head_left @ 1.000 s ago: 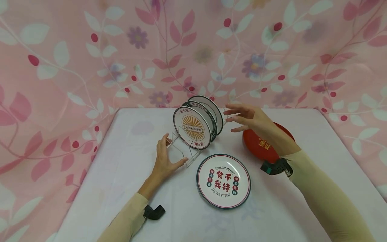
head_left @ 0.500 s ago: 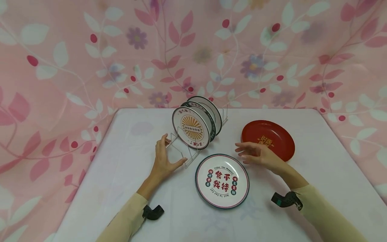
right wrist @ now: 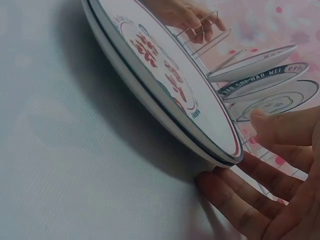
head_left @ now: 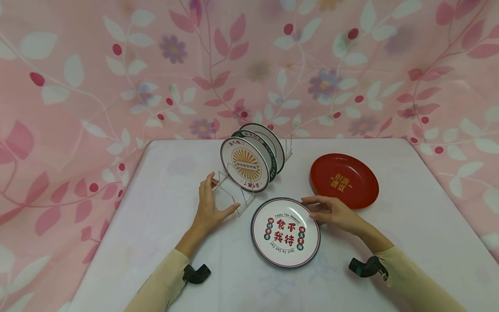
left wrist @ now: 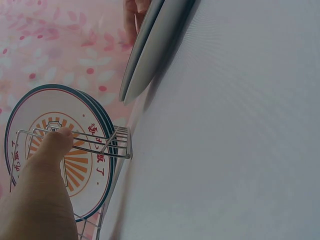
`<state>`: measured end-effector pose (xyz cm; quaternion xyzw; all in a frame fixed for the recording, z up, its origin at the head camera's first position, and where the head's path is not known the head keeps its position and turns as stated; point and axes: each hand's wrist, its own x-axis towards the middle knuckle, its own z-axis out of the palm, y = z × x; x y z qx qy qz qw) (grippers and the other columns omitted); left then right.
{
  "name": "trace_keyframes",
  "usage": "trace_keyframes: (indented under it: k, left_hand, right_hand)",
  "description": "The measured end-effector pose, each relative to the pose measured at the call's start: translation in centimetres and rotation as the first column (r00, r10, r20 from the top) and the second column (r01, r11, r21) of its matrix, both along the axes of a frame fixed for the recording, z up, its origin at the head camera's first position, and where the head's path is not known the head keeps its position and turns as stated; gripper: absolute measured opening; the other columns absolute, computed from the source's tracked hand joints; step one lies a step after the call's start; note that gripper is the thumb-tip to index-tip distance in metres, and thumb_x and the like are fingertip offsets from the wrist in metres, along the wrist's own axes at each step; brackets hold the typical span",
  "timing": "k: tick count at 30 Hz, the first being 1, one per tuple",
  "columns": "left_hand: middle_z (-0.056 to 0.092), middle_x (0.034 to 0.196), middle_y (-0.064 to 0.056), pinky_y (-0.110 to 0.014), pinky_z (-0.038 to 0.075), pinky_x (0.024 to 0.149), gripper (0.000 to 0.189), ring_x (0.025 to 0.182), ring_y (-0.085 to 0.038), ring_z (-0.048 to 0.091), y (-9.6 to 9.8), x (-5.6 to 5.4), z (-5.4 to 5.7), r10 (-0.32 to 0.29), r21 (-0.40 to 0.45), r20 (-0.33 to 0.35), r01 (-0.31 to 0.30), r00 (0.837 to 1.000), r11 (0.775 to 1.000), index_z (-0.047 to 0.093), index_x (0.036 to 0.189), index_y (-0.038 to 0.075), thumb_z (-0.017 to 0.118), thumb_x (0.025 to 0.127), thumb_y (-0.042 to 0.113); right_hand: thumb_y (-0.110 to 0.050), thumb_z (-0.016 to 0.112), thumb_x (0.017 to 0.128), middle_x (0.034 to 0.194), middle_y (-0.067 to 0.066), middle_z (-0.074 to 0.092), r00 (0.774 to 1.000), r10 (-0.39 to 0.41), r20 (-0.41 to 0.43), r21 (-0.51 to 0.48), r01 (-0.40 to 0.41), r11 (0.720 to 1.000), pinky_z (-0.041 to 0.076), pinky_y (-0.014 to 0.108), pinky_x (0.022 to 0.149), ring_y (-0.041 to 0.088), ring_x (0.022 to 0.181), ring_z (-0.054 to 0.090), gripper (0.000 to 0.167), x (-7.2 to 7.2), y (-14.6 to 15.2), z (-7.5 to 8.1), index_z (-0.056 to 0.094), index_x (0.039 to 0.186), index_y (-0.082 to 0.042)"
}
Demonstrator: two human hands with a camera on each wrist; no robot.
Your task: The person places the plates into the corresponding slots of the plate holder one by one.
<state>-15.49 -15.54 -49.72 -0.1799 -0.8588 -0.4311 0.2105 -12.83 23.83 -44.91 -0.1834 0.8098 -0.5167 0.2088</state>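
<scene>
My left hand [head_left: 207, 207] holds the near end of a wire plate rack [head_left: 246, 203] between thumb and fingers; in the left wrist view the thumb [left wrist: 52, 150] lies against its wire. Several round plates stand on edge in the rack, the nearest plate [head_left: 246, 164] bearing an orange sunburst. In front lies a white plate [head_left: 286, 255] with red characters and a dark rim; the right wrist view shows a second plate [right wrist: 150, 112] stacked beneath it. My right hand [head_left: 337, 214] is at its right rim, fingertips [right wrist: 212, 185] right under the edge, thumb raised above and apart.
A red oval dish [head_left: 360, 182] with gold characters lies at the right, just beyond my right hand. The white-covered table [head_left: 175, 164] ends at a pink floral curtain [head_left: 249, 65] behind the rack.
My right hand has come down from beside the standing plates, past the red dish, to the rim of the white plate. My left hand stays at the rack.
</scene>
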Motion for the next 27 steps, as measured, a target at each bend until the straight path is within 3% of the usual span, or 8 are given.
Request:
trace_keyframes:
  k: [5, 13, 27]
  left_hand:
    - [0.040, 0.125, -0.017, -0.045, 0.034, 0.101, 0.116, 0.119, -0.029, 0.038, 0.03, -0.04, 0.01, -0.006, 0.005, 0.001, 0.006, 1.000, 1.000, 0.017, 0.154, 0.011, 0.087, 0.065, 0.037]
    - [0.040, 0.125, -0.017, -0.045, 0.033, 0.102, 0.116, 0.120, -0.029, 0.038, 0.02, -0.03, -0.04, -0.006, 0.006, 0.010, 0.005, 1.000, 1.000, 0.017, 0.154, 0.011, 0.087, 0.065, 0.037]
    - [0.041, 0.125, -0.016, -0.046, 0.033, 0.102, 0.116, 0.119, -0.029, 0.038, 0.02, 0.03, 0.02, 0.000, 0.006, 0.009, 0.000, 1.000, 1.000, 0.017, 0.154, 0.012, 0.087, 0.065, 0.037]
  right_hand:
    - [-0.016, 0.068, 0.091, 0.138, 0.016, 0.055, 1.000, 0.000, -0.008, 0.004, 0.001, 1.000, 0.058, 0.032, 0.076, 0.036, 0.111, 0.058, 0.050, -0.01, -0.01, -0.15, 0.053, 0.139, -0.009]
    - [-0.022, 0.072, 0.088, 0.115, 0.013, 0.058, 1.000, -0.001, 0.007, 0.095, 0.000, 0.996, 0.056, 0.032, 0.065, 0.023, 0.085, 0.058, 0.055, -0.07, 0.17, -0.63, 0.054, 0.139, -0.011]
    - [-0.018, 0.071, 0.089, 0.107, 0.014, 0.058, 1.000, 0.030, 0.002, 0.121, -0.030, 0.992, 0.055, 0.028, 0.064, 0.022, 0.082, 0.056, 0.055, -0.07, 0.07, -0.62, 0.052, 0.139, -0.006]
